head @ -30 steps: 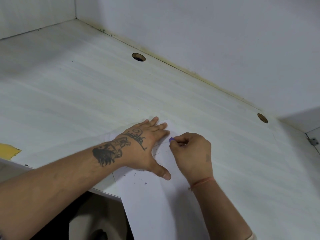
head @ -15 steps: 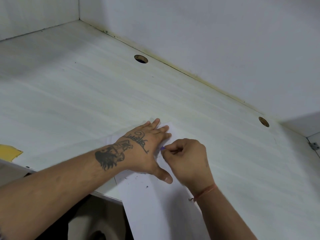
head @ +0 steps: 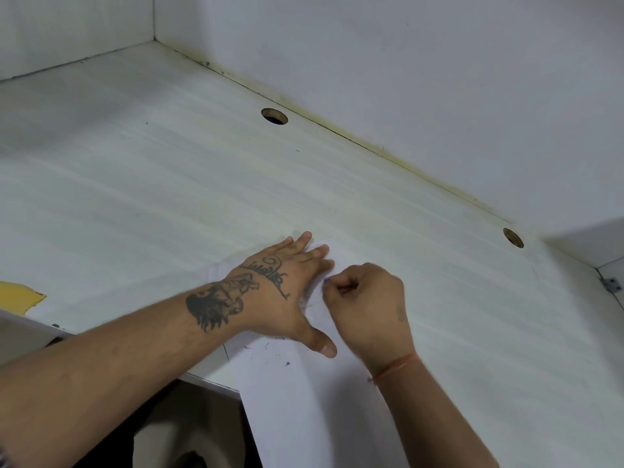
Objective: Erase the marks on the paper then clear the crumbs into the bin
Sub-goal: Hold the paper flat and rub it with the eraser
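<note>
A white sheet of paper (head: 304, 393) lies on the white desk and hangs over its front edge. My left hand (head: 287, 292) lies flat on the sheet with straight fingers, pressing it down. Just to its right, my right hand (head: 368, 309) pinches a small purple eraser (head: 326, 282) against the paper; only the eraser's tip shows. Faint pencil marks (head: 305, 305) show between the two hands. Dark eraser crumbs (head: 270, 349) are scattered on the sheet below my left thumb. No bin can be identified.
The white desk (head: 169, 197) meets white walls at the back and left. Two round cable holes (head: 274, 116) (head: 513, 238) sit near the back wall. A yellow object (head: 17, 295) lies at the left edge. A hinge (head: 611, 283) is at the far right.
My right hand with the eraser has shifted back and forth over the marks beside my left fingers. The left hand keeps pressing the paper in place. The view has drifted slightly.
</note>
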